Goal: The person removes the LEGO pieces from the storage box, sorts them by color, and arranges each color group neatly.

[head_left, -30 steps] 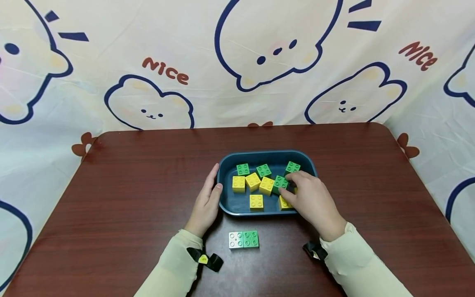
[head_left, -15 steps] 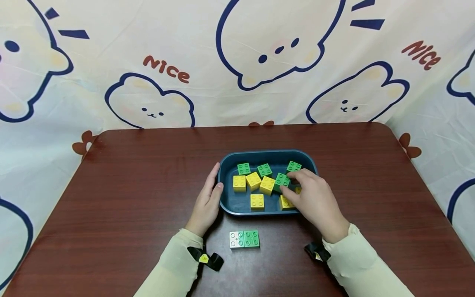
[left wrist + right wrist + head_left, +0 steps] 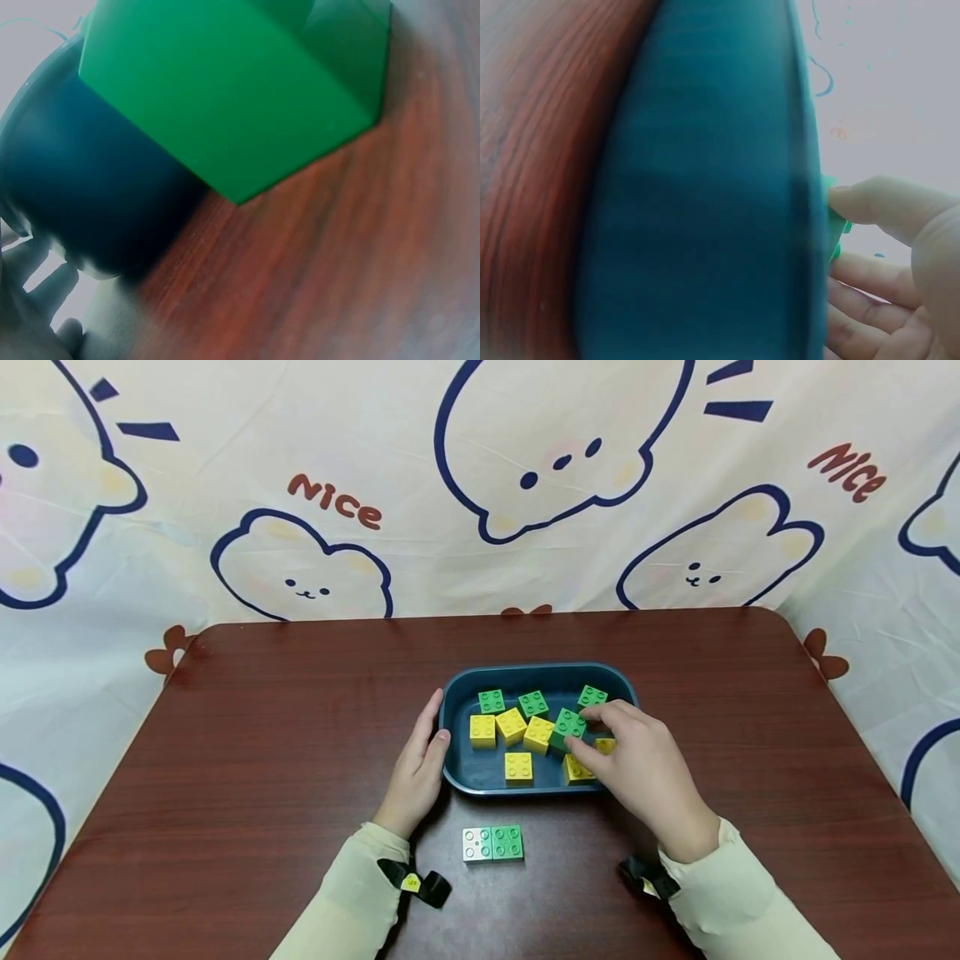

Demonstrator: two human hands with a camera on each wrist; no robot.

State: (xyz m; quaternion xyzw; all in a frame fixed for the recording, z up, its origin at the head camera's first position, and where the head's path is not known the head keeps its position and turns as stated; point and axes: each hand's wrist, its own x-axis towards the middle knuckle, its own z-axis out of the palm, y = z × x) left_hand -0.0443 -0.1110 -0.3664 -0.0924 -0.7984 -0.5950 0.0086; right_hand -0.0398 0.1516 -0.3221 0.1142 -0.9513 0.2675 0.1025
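In the head view my right hand (image 3: 648,768) pinches a green toy brick (image 3: 567,727) between thumb and fingers, over the right part of a dark blue tray (image 3: 468,777). The right wrist view shows the thumb (image 3: 862,201) and a fingertip on that brick, just past the tray's wall. My left hand (image 3: 416,768) lies along the tray's left end, fingers fairly straight against its outside. Other green bricks and several yellow bricks (image 3: 518,768) lie in the tray. In front of it sit a whitish brick (image 3: 477,845) and a green brick (image 3: 507,843), side by side.
The tray stands on a dark brown wooden table (image 3: 300,710). Behind the table hangs a pale cloth (image 3: 420,577) with printed cartoon animals. A large green brick side (image 3: 225,97) fills the upper part of the left wrist view, close to the camera. Each wrist wears a black strap.
My right wrist has shifted slightly to the right, and the pinched green brick has tilted and risen a little. More of a yellow brick shows beneath the hand. My left hand stays put.
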